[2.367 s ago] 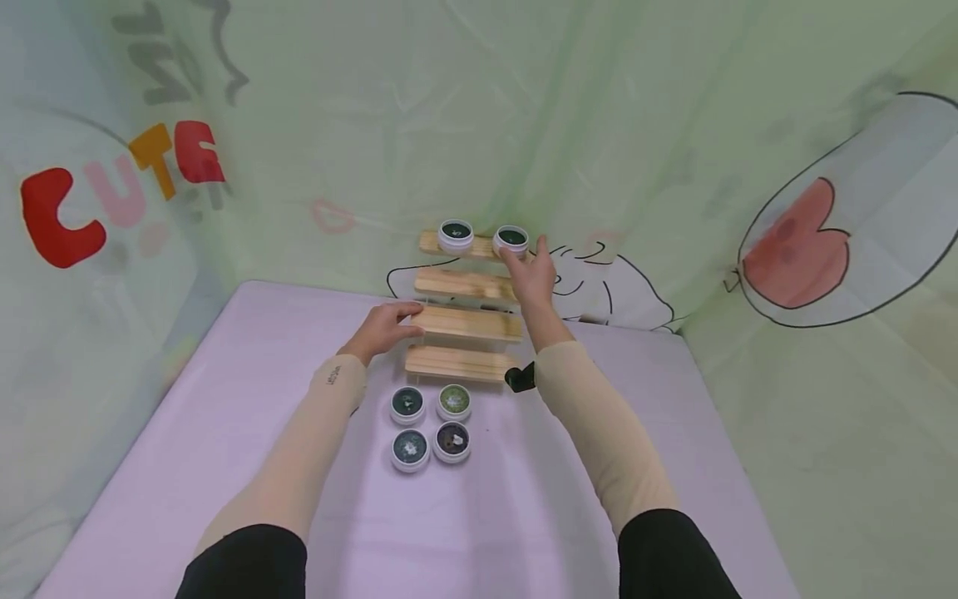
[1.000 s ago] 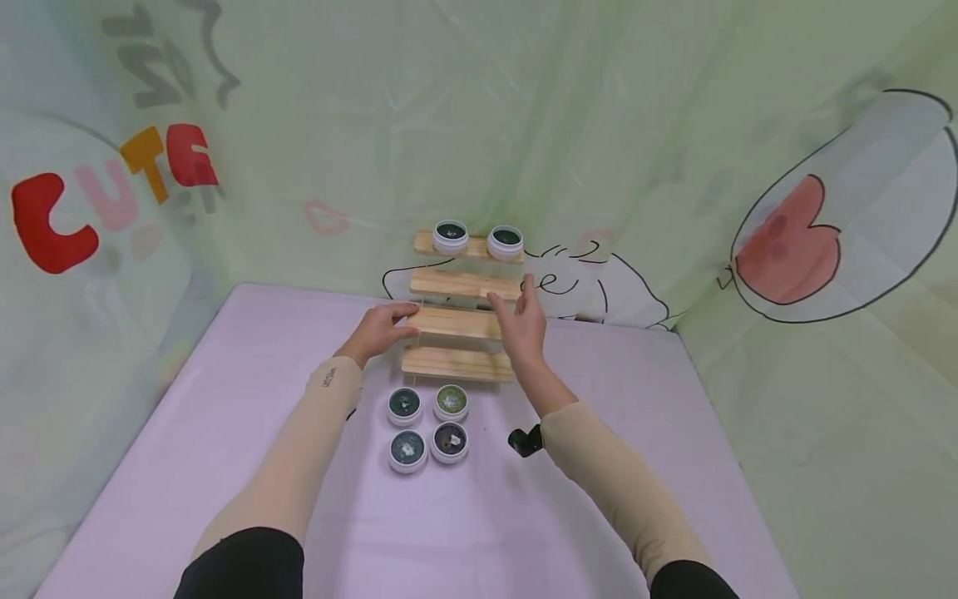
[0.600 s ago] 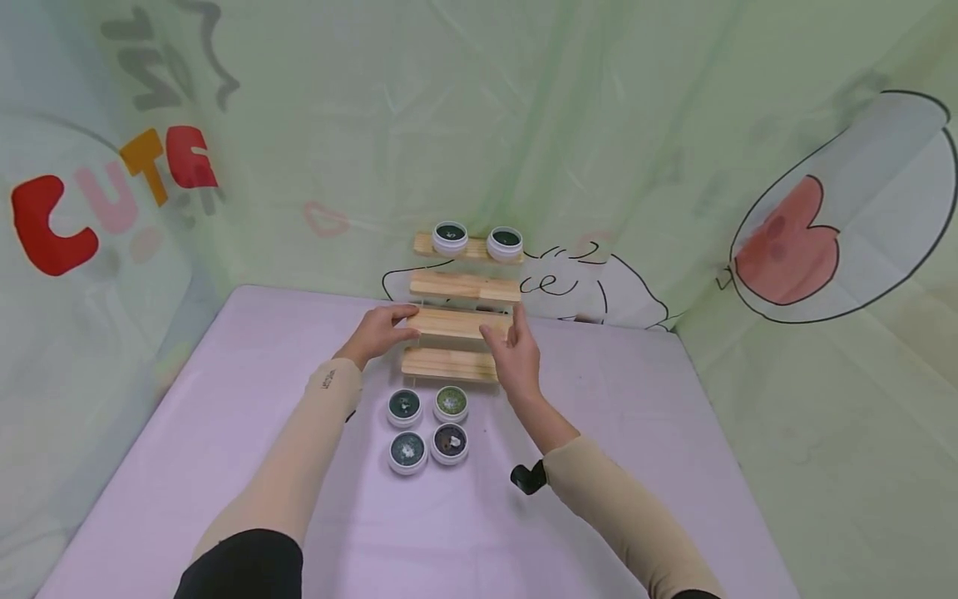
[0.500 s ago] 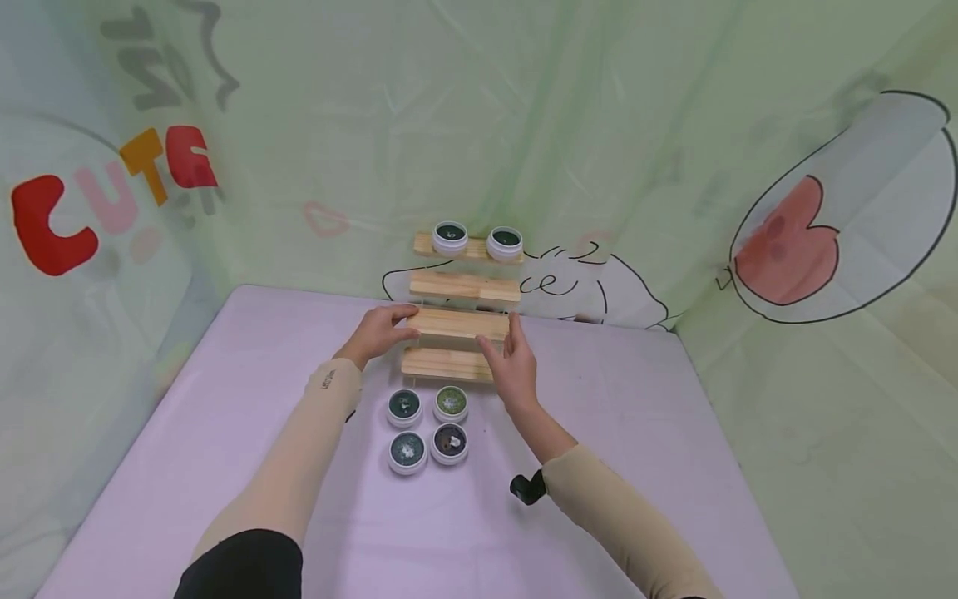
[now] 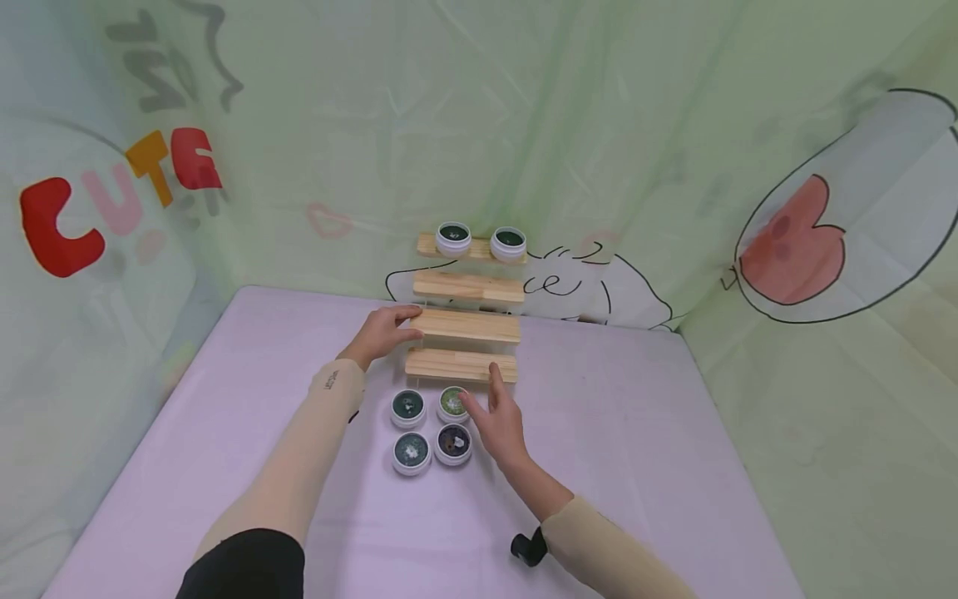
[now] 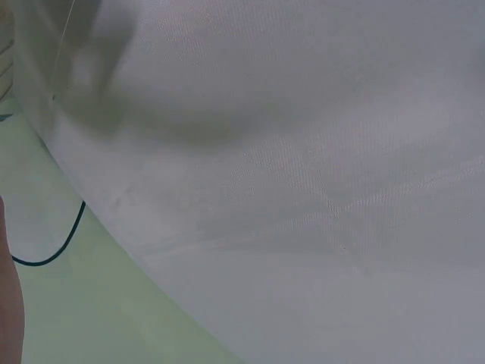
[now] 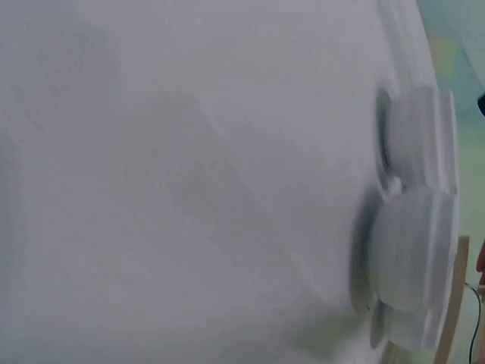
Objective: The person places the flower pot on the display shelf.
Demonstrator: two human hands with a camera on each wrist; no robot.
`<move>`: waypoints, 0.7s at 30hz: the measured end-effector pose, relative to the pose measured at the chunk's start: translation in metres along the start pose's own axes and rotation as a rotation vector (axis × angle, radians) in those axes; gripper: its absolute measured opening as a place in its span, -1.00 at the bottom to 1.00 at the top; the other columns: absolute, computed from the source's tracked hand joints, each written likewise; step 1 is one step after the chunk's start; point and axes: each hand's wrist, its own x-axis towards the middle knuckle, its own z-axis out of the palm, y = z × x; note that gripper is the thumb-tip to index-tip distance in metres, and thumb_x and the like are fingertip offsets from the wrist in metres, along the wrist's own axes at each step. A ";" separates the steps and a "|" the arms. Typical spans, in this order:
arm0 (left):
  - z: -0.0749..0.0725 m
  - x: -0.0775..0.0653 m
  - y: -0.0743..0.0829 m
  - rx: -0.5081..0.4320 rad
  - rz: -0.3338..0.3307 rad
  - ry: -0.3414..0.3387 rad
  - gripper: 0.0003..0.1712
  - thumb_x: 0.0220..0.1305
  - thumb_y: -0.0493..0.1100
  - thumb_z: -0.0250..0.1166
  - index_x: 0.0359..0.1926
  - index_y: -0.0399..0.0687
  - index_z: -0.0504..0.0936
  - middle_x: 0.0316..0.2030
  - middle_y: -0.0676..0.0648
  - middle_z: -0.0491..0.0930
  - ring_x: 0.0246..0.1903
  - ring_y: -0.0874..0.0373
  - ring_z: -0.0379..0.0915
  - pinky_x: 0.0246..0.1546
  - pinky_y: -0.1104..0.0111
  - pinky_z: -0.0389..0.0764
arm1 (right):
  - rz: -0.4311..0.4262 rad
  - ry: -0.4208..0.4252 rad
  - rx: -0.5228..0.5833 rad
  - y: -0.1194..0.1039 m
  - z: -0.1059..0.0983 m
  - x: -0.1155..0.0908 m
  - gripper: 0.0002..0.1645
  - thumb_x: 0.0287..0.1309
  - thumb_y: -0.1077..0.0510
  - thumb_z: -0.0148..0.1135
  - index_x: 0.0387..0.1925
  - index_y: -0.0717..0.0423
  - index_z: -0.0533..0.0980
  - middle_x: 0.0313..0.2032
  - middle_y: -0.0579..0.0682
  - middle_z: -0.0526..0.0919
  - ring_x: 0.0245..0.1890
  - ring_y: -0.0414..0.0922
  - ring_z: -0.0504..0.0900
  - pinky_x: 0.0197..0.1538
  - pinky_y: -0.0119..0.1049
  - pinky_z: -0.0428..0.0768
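Note:
My left hand [image 5: 380, 334] grips the left end of a wooden tiered display stand [image 5: 466, 325], thumb and forefinger at its third board from the top. My right hand [image 5: 500, 426] has its fingers parted, holding nothing, its thumb beside a round white jar with a green top [image 5: 451, 401]; whether they touch I cannot tell. With it on the cloth are a dark green jar [image 5: 407, 405], a grey-green jar [image 5: 411, 452] and a dark brown jar [image 5: 453, 442]. Two more dark green jars, one left [image 5: 452, 241] and one right [image 5: 509, 245], stand on the top board. White jar sides [image 7: 409, 246] show in the right wrist view.
A pale lilac cloth [image 5: 614, 449] covers the table. Behind the stand hangs a light green printed curtain [image 5: 419, 125], with similar sheets on both sides. A black wrist camera [image 5: 528, 547] juts from the right sleeve.
After letting go of the right-hand jar on the top board, my right hand has come down and toward me, to the jars on the cloth. My left hand stays at the stand.

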 end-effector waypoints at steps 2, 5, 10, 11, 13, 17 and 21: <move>0.000 0.000 0.000 0.001 -0.003 0.001 -0.38 0.24 -0.23 0.37 0.28 -0.37 0.44 0.29 -0.28 0.40 0.33 -0.13 0.26 0.37 0.21 0.34 | 0.010 -0.022 -0.001 0.004 0.003 -0.008 0.05 0.20 0.00 0.36 0.51 0.19 -0.02 0.51 0.08 0.01 0.47 0.02 0.04 0.46 -0.20 0.18; 0.000 0.001 -0.001 0.007 -0.008 0.001 -0.38 0.24 -0.23 0.38 0.28 -0.35 0.44 0.29 -0.27 0.40 0.33 -0.12 0.26 0.37 0.21 0.34 | 0.025 -0.042 -0.017 0.009 0.007 -0.019 0.07 0.18 -0.01 0.38 0.51 0.22 -0.01 0.50 0.12 0.03 0.47 0.02 0.05 0.45 -0.20 0.20; 0.000 0.001 -0.001 0.010 -0.016 -0.003 -0.38 0.23 -0.20 0.39 0.28 -0.32 0.46 0.29 -0.25 0.40 0.33 -0.11 0.27 0.36 0.21 0.35 | 0.049 -0.057 -0.017 0.018 0.009 -0.034 0.07 0.13 -0.03 0.42 0.49 0.25 0.06 0.47 0.17 0.10 0.43 0.07 0.16 0.42 -0.17 0.25; 0.000 0.001 -0.001 0.010 -0.015 -0.004 -0.38 0.24 -0.20 0.39 0.28 -0.32 0.46 0.30 -0.25 0.40 0.33 -0.11 0.27 0.36 0.21 0.35 | 0.052 -0.062 -0.021 0.021 0.010 -0.036 0.08 0.12 -0.06 0.42 0.48 0.25 0.07 0.47 0.18 0.11 0.42 0.07 0.19 0.42 -0.16 0.26; 0.000 0.001 -0.001 0.004 -0.014 -0.004 -0.38 0.24 -0.20 0.38 0.28 -0.33 0.45 0.30 -0.26 0.40 0.33 -0.11 0.27 0.36 0.21 0.35 | 0.055 -0.070 -0.023 0.025 0.011 -0.040 0.07 0.12 -0.06 0.42 0.48 0.25 0.08 0.47 0.18 0.12 0.41 0.08 0.20 0.42 -0.14 0.26; 0.001 0.001 -0.002 0.002 -0.011 -0.003 -0.38 0.24 -0.21 0.38 0.28 -0.34 0.44 0.30 -0.27 0.40 0.33 -0.12 0.26 0.36 0.21 0.35 | 0.050 -0.091 -0.041 0.028 0.013 -0.047 0.06 0.14 -0.07 0.41 0.47 0.29 0.08 0.46 0.21 0.11 0.43 0.09 0.16 0.42 -0.12 0.26; 0.001 0.002 -0.003 0.010 -0.009 -0.002 -0.37 0.25 -0.20 0.38 0.28 -0.34 0.44 0.30 -0.27 0.40 0.33 -0.12 0.26 0.36 0.22 0.35 | 0.042 -0.095 -0.056 0.029 0.015 -0.052 0.06 0.13 -0.07 0.41 0.45 0.32 0.10 0.45 0.24 0.12 0.43 0.11 0.14 0.41 -0.12 0.26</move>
